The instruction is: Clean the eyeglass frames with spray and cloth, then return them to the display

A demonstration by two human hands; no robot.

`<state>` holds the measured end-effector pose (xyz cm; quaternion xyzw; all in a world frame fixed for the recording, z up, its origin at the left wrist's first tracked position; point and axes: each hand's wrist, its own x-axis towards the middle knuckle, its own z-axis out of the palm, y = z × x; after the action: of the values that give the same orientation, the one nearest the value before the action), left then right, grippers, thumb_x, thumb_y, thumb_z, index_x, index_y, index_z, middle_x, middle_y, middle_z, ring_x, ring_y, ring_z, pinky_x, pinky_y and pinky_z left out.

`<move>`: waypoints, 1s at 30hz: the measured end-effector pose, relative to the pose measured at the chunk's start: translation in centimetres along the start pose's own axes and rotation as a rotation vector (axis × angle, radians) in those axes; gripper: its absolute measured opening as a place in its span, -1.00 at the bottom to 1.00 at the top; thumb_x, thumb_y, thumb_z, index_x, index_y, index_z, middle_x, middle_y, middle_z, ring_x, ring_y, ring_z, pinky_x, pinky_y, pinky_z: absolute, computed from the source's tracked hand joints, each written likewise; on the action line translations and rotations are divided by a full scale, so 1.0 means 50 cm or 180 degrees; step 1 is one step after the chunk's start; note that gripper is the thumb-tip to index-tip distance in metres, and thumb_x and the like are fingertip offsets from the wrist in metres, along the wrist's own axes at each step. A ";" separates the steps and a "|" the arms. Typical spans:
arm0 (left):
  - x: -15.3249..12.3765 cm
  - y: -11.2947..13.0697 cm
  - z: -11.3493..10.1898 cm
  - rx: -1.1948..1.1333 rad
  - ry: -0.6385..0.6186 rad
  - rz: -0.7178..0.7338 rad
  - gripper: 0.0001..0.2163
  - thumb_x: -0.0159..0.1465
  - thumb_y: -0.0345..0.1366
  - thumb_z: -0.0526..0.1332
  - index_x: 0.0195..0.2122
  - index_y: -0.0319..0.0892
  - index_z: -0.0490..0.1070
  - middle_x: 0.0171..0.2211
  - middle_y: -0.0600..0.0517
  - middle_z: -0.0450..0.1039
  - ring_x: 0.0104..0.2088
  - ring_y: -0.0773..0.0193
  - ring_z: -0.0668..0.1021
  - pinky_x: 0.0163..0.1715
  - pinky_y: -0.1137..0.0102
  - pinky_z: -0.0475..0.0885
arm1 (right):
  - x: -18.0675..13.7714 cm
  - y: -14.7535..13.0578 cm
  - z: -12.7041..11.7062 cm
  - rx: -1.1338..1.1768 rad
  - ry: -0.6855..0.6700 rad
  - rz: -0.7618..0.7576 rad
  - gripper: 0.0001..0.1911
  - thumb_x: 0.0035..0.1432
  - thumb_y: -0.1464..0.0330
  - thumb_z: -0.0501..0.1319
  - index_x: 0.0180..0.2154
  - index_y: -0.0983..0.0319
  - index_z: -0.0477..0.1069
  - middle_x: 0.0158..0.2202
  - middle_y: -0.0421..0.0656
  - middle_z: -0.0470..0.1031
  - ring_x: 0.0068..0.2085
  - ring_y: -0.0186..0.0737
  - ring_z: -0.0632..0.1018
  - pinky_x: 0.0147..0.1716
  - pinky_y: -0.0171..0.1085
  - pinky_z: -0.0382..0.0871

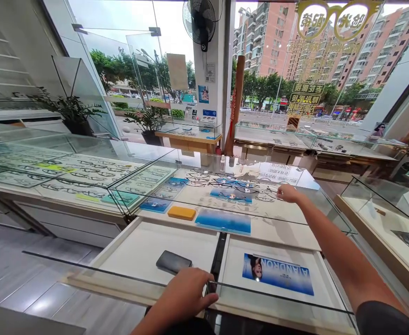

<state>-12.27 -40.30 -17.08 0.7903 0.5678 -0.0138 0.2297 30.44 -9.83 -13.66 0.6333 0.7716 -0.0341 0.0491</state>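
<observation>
My left hand [187, 293] lies on the near edge of the glass panel [281, 302] of a display case, fingers curled over the rim by the dark centre divider [219, 253]. A dark grey spectacle case [173, 262] lies just beyond it on the white shelf. My right arm stretches far over the case. My right hand [288, 193] is closed, knuckles up, next to a row of eyeglass frames [265, 197]; what its fingers hold is hidden.
Inside the case lie a yellow case [181, 212], blue placards [223, 222] [277, 273] and several eyeglass frames [204, 179]. A small bottle [222, 163] stands on the glass top. More glass counters stand at left [51, 163] and right [382, 209]. Potted plants [71, 114] line the window.
</observation>
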 end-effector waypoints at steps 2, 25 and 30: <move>0.000 0.001 0.001 0.0011 -0.0024 -0.0001 -0.66 0.32 0.05 0.29 -0.07 -0.02 0.68 -0.06 -0.11 0.70 0.01 -0.16 0.67 0.00 0.10 0.48 | -0.020 0.003 0.000 0.0127 -0.0004 -0.0015 -0.61 0.44 0.18 0.31 0.18 0.21 0.48 0.19 -0.01 0.54 0.10 -0.05 0.62 0.09 0.04 0.60; 0.004 0.000 -0.005 -0.0167 -0.0774 -0.0080 -0.60 0.43 0.01 0.15 0.14 0.01 0.61 0.11 -0.09 0.63 0.17 -0.13 0.59 0.21 0.05 0.37 | -0.206 -0.075 0.244 0.0739 -0.1038 -0.0676 -0.85 0.42 0.36 0.23 -0.12 0.23 0.58 0.00 -0.02 0.65 0.15 0.00 0.57 0.28 0.04 0.35; 0.009 -0.003 -0.002 -0.0233 -0.0770 -0.0172 -0.65 0.42 0.00 0.16 0.04 0.06 0.65 0.06 -0.06 0.66 0.12 -0.08 0.61 0.16 0.13 0.41 | -0.067 -0.038 0.279 0.0130 -0.0643 -0.0312 -0.60 0.43 0.17 0.31 0.18 0.22 0.48 0.20 -0.01 0.53 0.13 -0.02 0.61 0.13 0.08 0.57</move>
<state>-12.30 -39.84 -17.17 0.7584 0.5571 -0.0945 0.3248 29.66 -15.06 -27.13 0.5891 0.7918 -0.1158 0.1119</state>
